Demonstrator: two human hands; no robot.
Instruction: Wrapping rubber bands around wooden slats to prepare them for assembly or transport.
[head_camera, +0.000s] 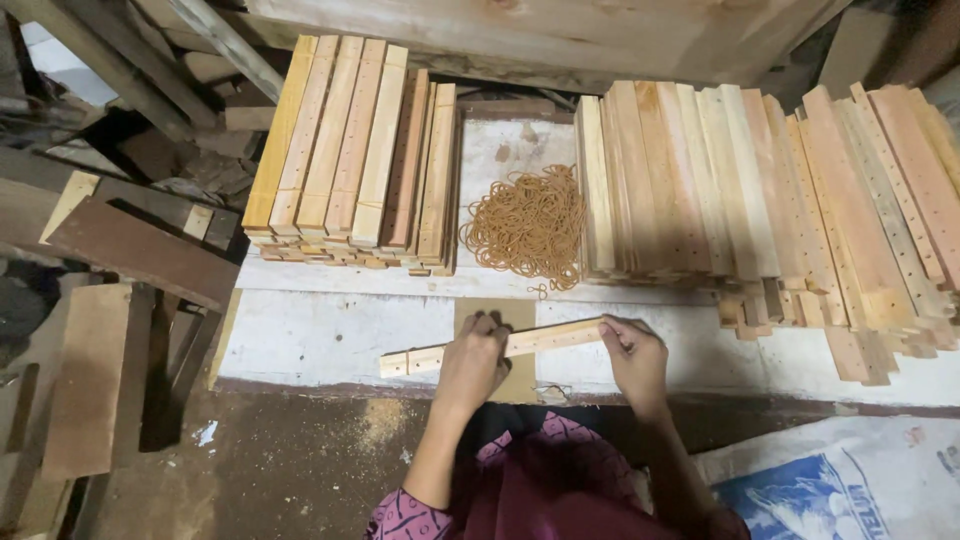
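Note:
Both my hands grip a short bundle of pale wooden slats held level above the white bench. My left hand wraps the bundle near its middle. My right hand holds its right end. A thin rubber band circles the bundle's left end. Beyond my hands lies a heap of tan rubber bands.
A neat stack of drilled wooden slats stands at the back left of the bench. A larger, looser stack of slats fills the right. Scrap boards lean on the left. A white and blue sack lies at lower right.

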